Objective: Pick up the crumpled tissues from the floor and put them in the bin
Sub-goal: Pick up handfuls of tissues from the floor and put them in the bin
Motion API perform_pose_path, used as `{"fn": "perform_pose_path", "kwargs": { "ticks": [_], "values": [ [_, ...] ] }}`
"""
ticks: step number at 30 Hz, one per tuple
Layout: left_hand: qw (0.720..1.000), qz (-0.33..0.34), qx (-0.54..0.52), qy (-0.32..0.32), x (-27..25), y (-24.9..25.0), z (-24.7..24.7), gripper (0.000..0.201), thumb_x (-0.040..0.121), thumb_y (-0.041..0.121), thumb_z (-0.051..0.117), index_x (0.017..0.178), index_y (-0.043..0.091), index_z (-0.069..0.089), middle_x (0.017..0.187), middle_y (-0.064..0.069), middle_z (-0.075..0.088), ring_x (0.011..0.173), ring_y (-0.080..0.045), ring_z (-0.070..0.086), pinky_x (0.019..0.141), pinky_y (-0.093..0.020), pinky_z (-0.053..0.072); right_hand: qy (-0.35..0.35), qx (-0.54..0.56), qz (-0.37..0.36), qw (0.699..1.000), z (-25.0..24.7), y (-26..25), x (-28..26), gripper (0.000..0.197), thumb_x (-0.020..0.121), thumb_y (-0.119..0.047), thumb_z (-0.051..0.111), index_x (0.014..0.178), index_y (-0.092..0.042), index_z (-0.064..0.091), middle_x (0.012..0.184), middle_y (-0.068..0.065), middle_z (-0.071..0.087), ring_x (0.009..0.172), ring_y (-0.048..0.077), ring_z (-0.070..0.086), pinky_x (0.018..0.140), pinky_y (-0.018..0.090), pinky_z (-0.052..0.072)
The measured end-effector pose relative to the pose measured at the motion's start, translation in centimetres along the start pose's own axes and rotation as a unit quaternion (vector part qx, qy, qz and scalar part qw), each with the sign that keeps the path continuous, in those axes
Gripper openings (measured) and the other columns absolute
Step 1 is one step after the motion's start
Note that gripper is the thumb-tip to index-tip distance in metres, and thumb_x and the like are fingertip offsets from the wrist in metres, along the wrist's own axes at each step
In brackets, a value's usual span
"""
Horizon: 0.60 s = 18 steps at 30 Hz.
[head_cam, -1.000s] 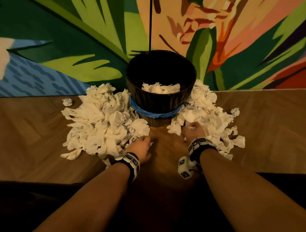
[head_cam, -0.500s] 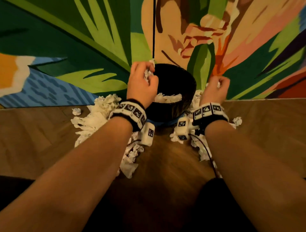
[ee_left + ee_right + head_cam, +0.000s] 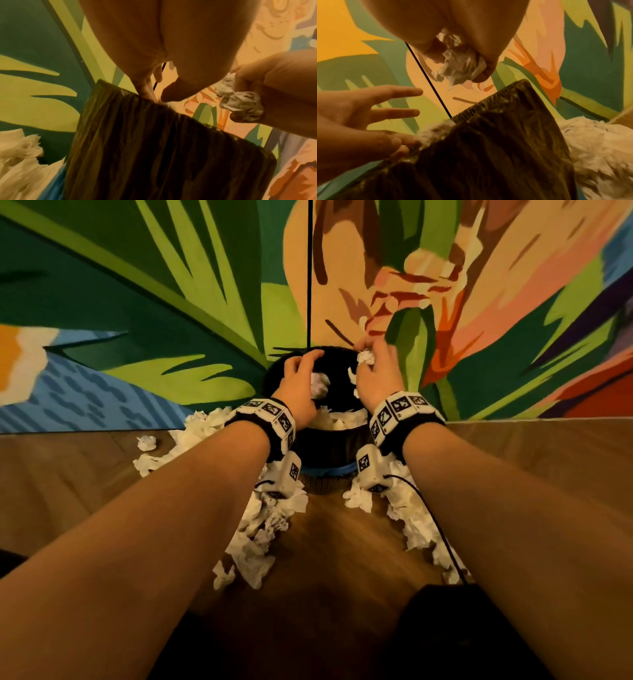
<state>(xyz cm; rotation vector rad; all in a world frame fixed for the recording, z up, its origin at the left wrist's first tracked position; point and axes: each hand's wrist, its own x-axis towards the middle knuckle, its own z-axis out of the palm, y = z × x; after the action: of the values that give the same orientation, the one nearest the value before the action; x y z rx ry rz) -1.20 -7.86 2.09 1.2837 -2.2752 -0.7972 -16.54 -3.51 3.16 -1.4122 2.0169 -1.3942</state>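
**Drop over the bin**

Both hands are held above the bin [image 3: 320, 440]. The left hand [image 3: 298, 386] is seen with fingers spread, a tissue [image 3: 319, 385] falling beneath it. Another wad [image 3: 462, 63] is pinched by the right hand [image 3: 378, 378]; it should be released only inside the rim. More tissues [image 3: 260, 525] lie on the floor. No writing is legible.

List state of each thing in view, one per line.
Left hand: open over bin, fingers spread, a white tissue wad falling below it.
Right hand: gripping crumpled white tissue above bin.
Dark ribbed round bin: upright, partly filled with tissues.
Crumpled tissue piles: on wooden floor either side of the bin.
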Motion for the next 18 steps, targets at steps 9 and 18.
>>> {"fn": "perform_pose_path", "kwargs": {
  "ticks": [9,18],
  "values": [
    [0.984,0.043,-0.102,0.140,-1.9,-3.8,-2.0,0.052,0.088,-0.005,0.048,0.132,0.022,0.051,0.128,-0.002,0.043,0.083,-0.019,0.064,0.082,-0.024,0.053,-0.028,-0.009,-0.017,0.999,1.0,1.0,-0.3,0.055,0.084,0.001,0.053,0.132,-0.025,0.053,0.139,0.002,0.044,0.109,0.002,0.046,0.095,0.003,0.031],
    [0.985,0.020,-0.074,0.153,-4.9,-7.6,-4.7,0.035,0.090,0.001,0.053,0.120,0.018,0.061,0.118,-0.004,0.055,0.085,-0.011,0.061,0.080,-0.017,0.049,-0.032,0.061,-0.128,0.989,5.0,-4.2,-3.1,0.049,0.072,-0.006,0.051,0.113,-0.033,0.058,0.113,-0.012,0.050,0.093,0.006,0.055,0.074,0.021,0.048]
  ]
}}
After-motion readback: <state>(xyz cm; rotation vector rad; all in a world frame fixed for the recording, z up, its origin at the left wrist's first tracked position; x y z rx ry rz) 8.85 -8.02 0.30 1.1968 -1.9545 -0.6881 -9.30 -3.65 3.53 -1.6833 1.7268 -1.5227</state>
